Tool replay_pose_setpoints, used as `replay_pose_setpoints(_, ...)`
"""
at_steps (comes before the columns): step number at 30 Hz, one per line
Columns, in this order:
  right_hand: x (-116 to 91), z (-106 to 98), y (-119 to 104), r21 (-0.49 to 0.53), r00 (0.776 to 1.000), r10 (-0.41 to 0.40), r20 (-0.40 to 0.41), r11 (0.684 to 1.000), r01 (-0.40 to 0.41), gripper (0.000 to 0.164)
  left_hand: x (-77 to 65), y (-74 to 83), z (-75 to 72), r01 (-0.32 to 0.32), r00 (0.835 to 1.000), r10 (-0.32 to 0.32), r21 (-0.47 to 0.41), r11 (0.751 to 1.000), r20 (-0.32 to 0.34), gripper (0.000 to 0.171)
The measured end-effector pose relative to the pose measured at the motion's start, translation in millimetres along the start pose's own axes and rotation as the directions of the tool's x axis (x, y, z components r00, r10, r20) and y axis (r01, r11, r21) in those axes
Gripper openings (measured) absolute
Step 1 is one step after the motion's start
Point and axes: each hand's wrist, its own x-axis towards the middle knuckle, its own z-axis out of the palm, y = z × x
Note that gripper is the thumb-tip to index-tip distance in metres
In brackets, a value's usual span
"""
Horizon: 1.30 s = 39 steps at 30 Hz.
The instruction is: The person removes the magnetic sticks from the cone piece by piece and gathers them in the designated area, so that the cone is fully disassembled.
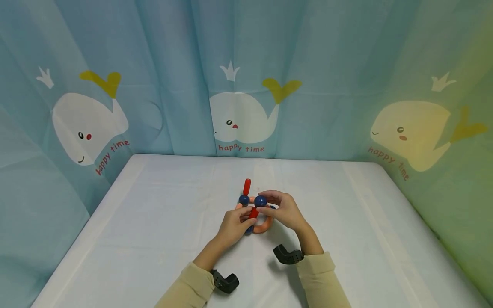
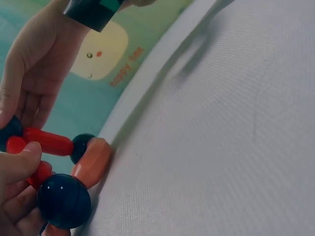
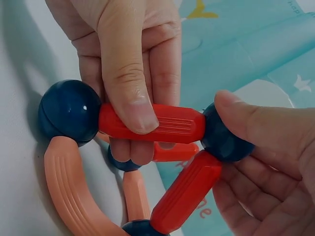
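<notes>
A magnetic stick-and-ball frame stands in front of me. My left hand [image 1: 234,224] pinches a red rod [image 3: 177,123] between thumb and fingers. At one end of that rod, a dark blue ball [image 3: 226,135] is held by the thumb and fingers of my right hand [image 1: 285,209]. A second red rod [image 3: 187,191] slants down from the held ball to a lower blue ball [image 3: 145,228]. Another blue ball [image 3: 69,112] joins the pinched rod's other end to a curved orange piece [image 3: 69,182]. At the far side a red rod [image 1: 247,187] sticks up from a blue ball [image 1: 244,199].
The frame sits mid-table on a white table [image 1: 154,222]. Behind it and along the sides hangs a blue-green curtain [image 1: 173,77] with whale prints. Each wrist wears a black strap mount, the left mount [image 1: 226,282] and the right mount [image 1: 288,255].
</notes>
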Motion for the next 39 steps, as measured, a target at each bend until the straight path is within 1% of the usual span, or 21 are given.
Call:
replay_pose_setpoints(5,0,-2,0,-0.034,0.999,-0.049,0.011,0.998,0.049,0.035,0.8,-4.6,0.1,-0.058,0.998,0.058,0.006,0.998,0.005,0.028)
replay_pose_setpoints(8,-1,-5,1,-0.05,0.998,-0.046,-0.039,0.998,0.044,0.034,1.0,-7.1,-0.5,-0.077,0.997,0.077,-0.002,0.997,-0.008,0.03)
replay_pose_setpoints(10,-2,-6,3,-0.046,0.997,-0.03,-0.065,0.999,0.027,0.035,-0.1,-8.2,-1.3,-0.079,0.997,0.079,-0.009,0.997,-0.022,0.032)
replay_pose_setpoints(12,-2,-6,4,-0.038,0.997,-0.012,-0.081,0.999,0.009,0.035,-2.1,1.4,-4.7,-0.062,0.998,0.062,-0.028,0.998,-0.026,0.033)
replay_pose_setpoints(15,-1,-4,5,-0.023,0.998,-0.012,-0.066,1.0,0.011,0.035,-2.6,-1.2,-6.1,-0.06,0.998,0.06,-0.045,0.997,-0.02,0.033)
replay_pose_setpoints(17,0,-3,4,-0.021,0.998,-0.012,-0.064,1.0,0.011,0.035,-1.9,-2.6,-7.5,-0.046,0.999,0.046,-0.06,0.997,-0.011,0.034)
replay_pose_setpoints(19,0,-3,3,-0.015,0.997,-0.003,-0.073,1.0,0.002,0.036,0.4,-14.8,-6.8,-0.043,0.999,0.043,-0.071,0.997,-0.003,0.035)
replay_pose_setpoints(20,0,-4,2,-0.013,0.997,0.006,-0.077,1.0,-0.007,0.036,0.9,-14.9,-8.1,-0.039,0.999,0.039,-0.085,0.996,0.0,0.035)
replay_pose_setpoints(21,-1,-6,2,-0.013,0.996,0.017,-0.082,1.0,-0.018,0.036,1.3,-14.6,-9.3,-0.032,0.999,0.032,-0.099,0.995,0.004,0.034)
replay_pose_setpoints(25,-1,-9,1,-0.008,0.994,0.051,-0.094,0.999,-0.052,0.038,1.3,-2.0,-18.6,-0.022,1.0,0.023,-0.142,0.99,0.006,0.03)
replay_pose_setpoints(28,0,-9,0,-0.01,0.995,0.06,-0.084,0.998,-0.061,0.038,0.1,7.6,-25.1,-0.014,1.0,0.017,-0.152,0.988,0.018,0.029)
replay_pose_setpoints(31,0,-9,-1,-0.019,0.994,0.07,-0.082,0.997,-0.072,0.039,-0.2,8.7,-27.6,-0.004,0.999,0.009,-0.157,0.988,0.031,0.032)
replay_pose_setpoints(35,-1,-11,0,-0.025,0.992,0.091,-0.09,0.995,-0.094,0.039,-0.4,8.4,-29.3,-0.022,1.0,0.024,-0.161,0.987,0.007,0.037)
replay_pose_setpoints(39,-2,-13,1,-0.023,0.99,0.097,-0.098,0.995,-0.1,0.039,-0.3,7.2,-30.4,-0.024,1.0,0.023,-0.16,0.987,-0.009,0.042)
